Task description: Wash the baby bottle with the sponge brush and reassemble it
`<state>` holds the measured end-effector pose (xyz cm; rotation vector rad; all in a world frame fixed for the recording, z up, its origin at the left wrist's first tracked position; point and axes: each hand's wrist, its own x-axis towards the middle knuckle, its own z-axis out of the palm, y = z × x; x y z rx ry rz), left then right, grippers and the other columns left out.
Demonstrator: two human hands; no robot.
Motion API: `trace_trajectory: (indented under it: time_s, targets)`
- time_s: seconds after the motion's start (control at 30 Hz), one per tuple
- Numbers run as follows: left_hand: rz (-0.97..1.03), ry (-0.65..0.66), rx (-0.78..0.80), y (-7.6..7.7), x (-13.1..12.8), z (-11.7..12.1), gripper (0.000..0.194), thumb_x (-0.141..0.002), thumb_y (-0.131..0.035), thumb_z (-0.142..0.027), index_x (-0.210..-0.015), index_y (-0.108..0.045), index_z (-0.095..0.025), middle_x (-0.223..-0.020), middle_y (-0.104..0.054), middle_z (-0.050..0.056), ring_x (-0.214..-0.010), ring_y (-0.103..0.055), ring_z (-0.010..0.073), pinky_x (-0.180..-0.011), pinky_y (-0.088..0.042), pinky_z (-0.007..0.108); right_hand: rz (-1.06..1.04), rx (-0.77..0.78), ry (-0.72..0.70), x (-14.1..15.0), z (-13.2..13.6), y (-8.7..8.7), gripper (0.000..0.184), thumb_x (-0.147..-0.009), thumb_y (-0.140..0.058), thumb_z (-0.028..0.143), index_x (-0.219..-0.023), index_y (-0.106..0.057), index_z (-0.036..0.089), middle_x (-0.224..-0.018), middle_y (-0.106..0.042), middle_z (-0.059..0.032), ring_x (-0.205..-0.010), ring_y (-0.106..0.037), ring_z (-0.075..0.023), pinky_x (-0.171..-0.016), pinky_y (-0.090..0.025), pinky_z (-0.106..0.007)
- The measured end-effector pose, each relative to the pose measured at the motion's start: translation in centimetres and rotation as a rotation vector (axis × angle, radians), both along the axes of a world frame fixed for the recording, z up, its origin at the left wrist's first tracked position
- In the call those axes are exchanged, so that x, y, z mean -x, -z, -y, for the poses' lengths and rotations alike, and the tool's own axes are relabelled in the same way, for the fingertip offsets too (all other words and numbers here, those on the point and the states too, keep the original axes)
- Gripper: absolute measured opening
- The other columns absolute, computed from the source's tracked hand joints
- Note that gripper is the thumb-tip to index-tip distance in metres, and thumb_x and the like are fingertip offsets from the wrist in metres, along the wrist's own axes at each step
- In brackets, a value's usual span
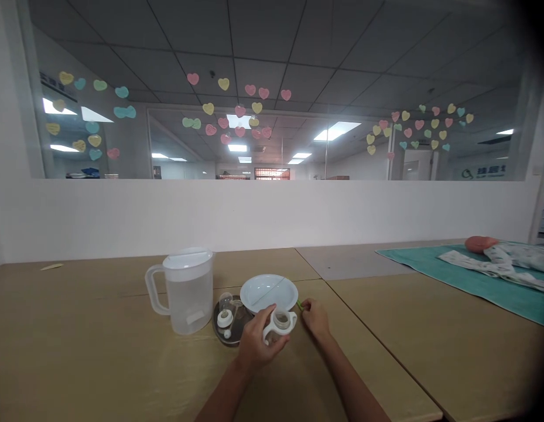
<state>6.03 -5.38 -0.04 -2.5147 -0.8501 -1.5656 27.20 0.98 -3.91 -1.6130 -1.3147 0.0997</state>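
Note:
My left hand (257, 339) is wrapped round a clear baby bottle (280, 321) with a white two-handled ring, its open mouth facing up. To its right, my right hand (314, 319) pinches a slim green stick-like tool (300, 305) beside the bowl's rim; most of the tool is hidden. A white bowl (249, 288) stands just beyond both hands. Left of the bottle, a dark round tray (240, 319) carries a white bottle collar (225, 318), a clear dome-shaped cover (226, 300) and a thin straw with a white end (228, 334).
A translucent lidded pitcher (189, 296) with a large handle stands left of the tray. At the far right, a teal cloth (412, 262) bears patterned fabric (469, 266) and a reddish rounded object (481, 244). A white wall (236, 214) under a window closes off the table's back.

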Motion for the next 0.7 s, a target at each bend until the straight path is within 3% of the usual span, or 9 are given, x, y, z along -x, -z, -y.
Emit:
trace_trajectory:
  time_s: [0.23, 0.47, 0.6, 0.7]
  targets:
    - [-0.060, -0.028, 0.147, 0.5, 0.2, -0.2, 0.055, -0.076, -0.060, -0.039, -0.124, -0.042, -0.019, -0.106, -0.066, 0.008, -0.091, -0.065, 0.0201, -0.079, -0.053, 0.030, 0.066, 0.190, -0.009, 0.3, 0.8, -1.2, 0.029, -0.063, -0.049, 0.003, -0.082, -0.067, 0.016, -0.077, -0.069, -0.0053, -0.072, -0.062, -0.0154, -0.059, -0.035, -0.022]
    - [-0.065, -0.137, 0.104, -0.2, 0.5, -0.4, 0.057, -0.077, -0.058, -0.046, -0.124, -0.046, -0.016, -0.105, -0.063, 0.013, -0.096, -0.060, 0.0258, -0.083, -0.048, 0.039, 0.103, 0.301, -0.022, 0.6, 1.5, -1.9, 0.030, -0.068, -0.048, 0.004, -0.089, -0.066, 0.015, -0.087, -0.069, -0.0068, -0.079, -0.062, -0.0157, -0.061, -0.035, -0.021]
    - [-0.070, -0.123, 0.087, -0.5, 1.4, -0.8, 0.060, -0.076, -0.057, -0.050, -0.126, -0.046, -0.017, -0.104, -0.063, 0.012, -0.096, -0.058, 0.0268, -0.085, -0.045, 0.040, 0.113, 0.330, -0.032, 0.6, 1.6, -2.0, 0.030, -0.068, -0.048, 0.005, -0.092, -0.064, 0.014, -0.089, -0.068, -0.0082, -0.083, -0.061, -0.0172, -0.062, -0.035, -0.022]
    - [0.091, -0.206, 0.053, -0.7, 2.7, -1.8, 0.043, -0.086, -0.044, -0.043, -0.119, -0.050, -0.017, -0.106, -0.063, 0.010, -0.102, -0.056, 0.0247, -0.090, -0.041, 0.039, 0.117, 0.344, -0.035, 0.6, 1.6, -2.0, 0.030, -0.069, -0.047, 0.005, -0.093, -0.064, 0.014, -0.090, -0.068, -0.0085, -0.085, -0.061, -0.0176, -0.064, -0.035, -0.023]
